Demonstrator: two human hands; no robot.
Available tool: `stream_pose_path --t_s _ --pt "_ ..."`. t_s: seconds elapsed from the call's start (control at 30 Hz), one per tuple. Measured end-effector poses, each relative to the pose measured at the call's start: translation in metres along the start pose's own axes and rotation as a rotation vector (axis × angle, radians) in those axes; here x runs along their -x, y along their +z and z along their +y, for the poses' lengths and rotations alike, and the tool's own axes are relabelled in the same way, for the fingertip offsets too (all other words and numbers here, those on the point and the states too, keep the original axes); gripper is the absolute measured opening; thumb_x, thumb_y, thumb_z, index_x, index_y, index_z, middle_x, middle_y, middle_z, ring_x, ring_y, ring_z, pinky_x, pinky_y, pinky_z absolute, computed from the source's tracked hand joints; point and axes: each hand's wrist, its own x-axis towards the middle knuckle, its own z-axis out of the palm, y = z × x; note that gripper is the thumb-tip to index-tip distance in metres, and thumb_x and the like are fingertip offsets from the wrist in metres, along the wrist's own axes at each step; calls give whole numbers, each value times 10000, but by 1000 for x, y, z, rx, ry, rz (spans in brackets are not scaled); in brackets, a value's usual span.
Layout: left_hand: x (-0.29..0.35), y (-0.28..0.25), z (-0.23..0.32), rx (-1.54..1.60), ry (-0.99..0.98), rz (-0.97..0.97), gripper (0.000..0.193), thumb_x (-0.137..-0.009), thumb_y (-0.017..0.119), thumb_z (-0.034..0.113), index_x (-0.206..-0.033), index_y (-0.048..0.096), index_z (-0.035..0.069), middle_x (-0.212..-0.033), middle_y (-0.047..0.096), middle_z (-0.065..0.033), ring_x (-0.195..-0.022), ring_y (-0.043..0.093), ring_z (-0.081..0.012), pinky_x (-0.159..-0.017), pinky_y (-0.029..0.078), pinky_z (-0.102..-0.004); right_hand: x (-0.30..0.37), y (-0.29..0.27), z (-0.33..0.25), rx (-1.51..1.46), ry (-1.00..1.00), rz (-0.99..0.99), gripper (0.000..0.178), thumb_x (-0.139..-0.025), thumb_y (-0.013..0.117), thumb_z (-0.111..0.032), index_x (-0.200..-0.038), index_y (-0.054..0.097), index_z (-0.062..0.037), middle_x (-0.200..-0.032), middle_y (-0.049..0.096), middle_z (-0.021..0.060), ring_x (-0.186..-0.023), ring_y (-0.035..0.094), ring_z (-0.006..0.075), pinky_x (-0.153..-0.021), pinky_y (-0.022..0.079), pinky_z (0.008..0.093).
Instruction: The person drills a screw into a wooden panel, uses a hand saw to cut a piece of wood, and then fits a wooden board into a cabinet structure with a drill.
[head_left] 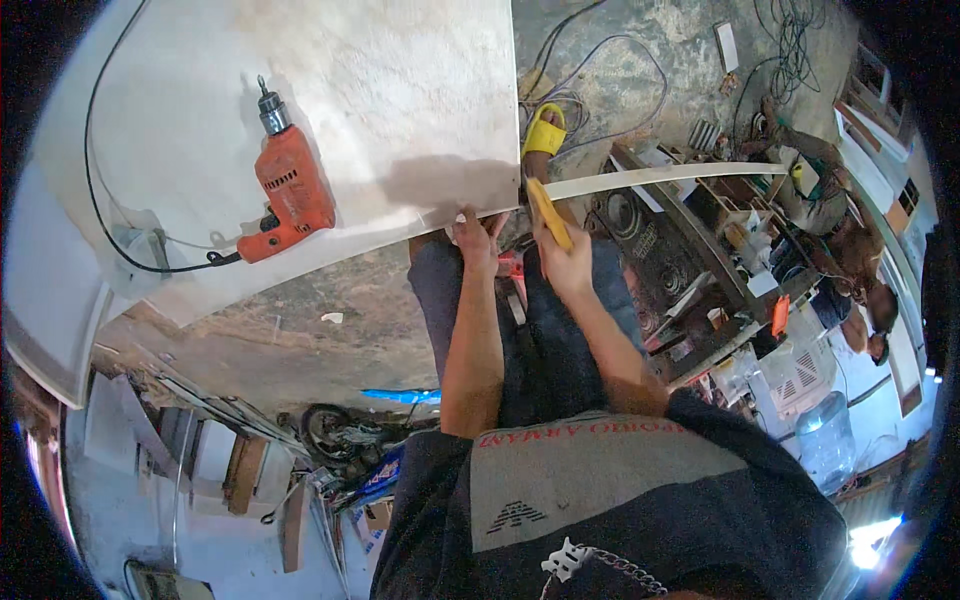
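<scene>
Now L hand (472,238) is at near edge of white board (400,80), can't tell grip; R hand (567,262), apart, clamps yellow tool (553,222) by board's corner. Risk, prob: tool slips, nicks L hand b/c it's close.

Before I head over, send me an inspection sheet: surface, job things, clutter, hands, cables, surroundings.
Surface: pale board, drill lying on it.
Job things: yellow tool by the board's edge; pale strip extending right.
Clutter: white scrap on the floor; blue item nearby.
Hands: left hand at the board's near edge, hold unclear; right hand closed around the yellow tool.
Cables: black cord curving from the drill; tangled cable on the floor, upper right.
Surroundings: another person and clear jug, right side.
</scene>
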Motion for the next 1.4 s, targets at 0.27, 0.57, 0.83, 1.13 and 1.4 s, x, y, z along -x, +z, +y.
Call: stream_pose_path --t_s 0.27,0.57,0.83,1.13,1.4 --pt "0 8 2 44 -8 -7 473 -907 415 352 -1199 324 -10 -1120 476 -184 -923 568 -319 -799 529 -439 -18 9 -8 49 -175 75 159 -748 575 -104 -709 536 45 -551 499 80 -512 479 136 -506 395 294" --pt "3 -1 10 48 -5 -14 440 -898 453 340 -1197 326 44 -1113 507 -144 -949 569 -287 -763 540 -407 35 -9 -12 -302 56 -12 147 -758 567 -93 -749 551 52 -572 473 59 -518 450 108 -491 380 275" --pt "4 2 5 18 -64 49 494 -867 501 381 -1197 335 51 -1085 504 -133 -937 552 -270 -776 522 -415 8 3 21 -129 -104 48 155 -774 553 -88 -704 534 49 -556 488 40 -524 457 103 -491 386 289" --pt "-1 3 0 105 -20 -27 445 -883 475 349 -1182 370 37 -1084 510 -150 -925 560 -324 -758 528 -434 -24 12 18 -108 -32 45 161 -765 571 -113 -734 551 44 -559 486 68 -553 473 100 -517 399 282" --pt "2 -3 3 42 -23 -10 398 -910 420 343 -1164 368 41 -1098 505 -146 -870 587 -298 -702 551 -397 29 0 33 -49 96 8 177 -770 558 -131 -753 557 45 -554 509 86 -540 484 125 -524 403 292"
